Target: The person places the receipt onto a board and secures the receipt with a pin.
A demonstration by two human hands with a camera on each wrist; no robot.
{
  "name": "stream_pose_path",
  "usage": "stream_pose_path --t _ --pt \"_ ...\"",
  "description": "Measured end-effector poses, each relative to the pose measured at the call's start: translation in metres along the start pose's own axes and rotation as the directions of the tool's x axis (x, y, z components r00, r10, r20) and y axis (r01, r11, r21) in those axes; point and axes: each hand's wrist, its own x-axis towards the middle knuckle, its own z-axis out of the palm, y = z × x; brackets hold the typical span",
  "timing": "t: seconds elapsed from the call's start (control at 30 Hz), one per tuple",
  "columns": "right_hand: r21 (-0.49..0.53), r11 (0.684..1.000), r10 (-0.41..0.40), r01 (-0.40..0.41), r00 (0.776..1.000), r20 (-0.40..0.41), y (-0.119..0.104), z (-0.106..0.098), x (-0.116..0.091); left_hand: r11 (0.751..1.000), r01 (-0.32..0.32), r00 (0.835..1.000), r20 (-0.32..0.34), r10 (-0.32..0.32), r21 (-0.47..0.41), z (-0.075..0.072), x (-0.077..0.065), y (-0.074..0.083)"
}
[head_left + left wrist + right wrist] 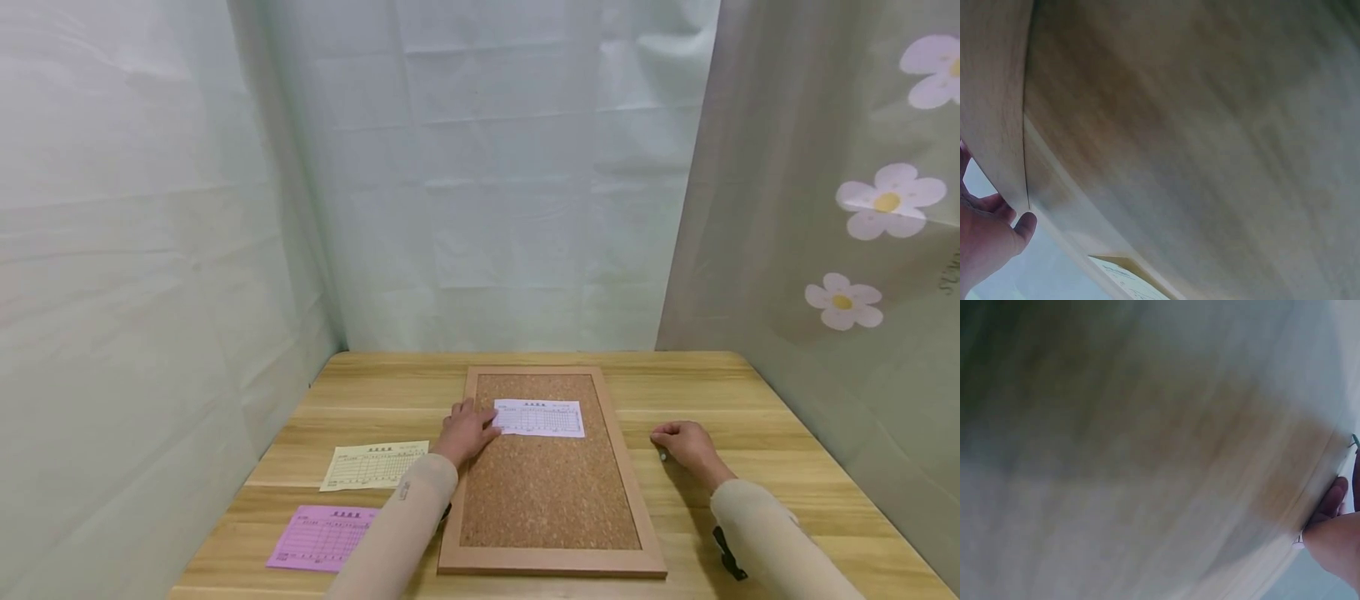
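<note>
A framed cork board (pixel 551 492) lies flat on the wooden table, with a white printed form slip (pixel 538 418) on its upper part. My left hand (pixel 463 432) rests over the board's left frame, with fingertips right at the slip's left edge. To the right of the board, my right hand (pixel 686 446) is low at the table, fingertips close together. Beside them is a small pale object (pixel 663 456). A tiny green object (pixel 1355 440) shows by the fingertips in the right wrist view; I cannot tell whether the fingers pinch it.
A yellow form slip (pixel 371 467) lies left of the board. Nearer me is a pink form slip (pixel 318 537), partly covered by the left sleeve. Pale curtains (pixel 495 183) hang behind the table, and a flowered curtain (pixel 787 208) hangs on the right.
</note>
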Motion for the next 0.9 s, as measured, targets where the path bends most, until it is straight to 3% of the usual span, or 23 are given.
stream_pose_path --t 0.43,0.7,0.9 --pt "0.012 0.999 -0.047 0.047 0.999 0.01 -0.0019 -0.0042 -0.0022 1.0 0.008 1.0 0.007 -0.008 -0.003 -0.0007 0.0001 0.0005" --pt "0.038 0.999 -0.033 0.032 0.999 0.01 -0.002 -0.0047 0.0006 1.0 0.001 1.0 -0.001 -0.001 0.006 0.0005 0.0 -0.0003" --pt "0.049 0.998 -0.032 0.033 0.999 -0.028 -0.0037 -0.004 0.0024 1.0 -0.008 1.0 -0.009 0.008 0.02 0.0006 0.0008 -0.0001"
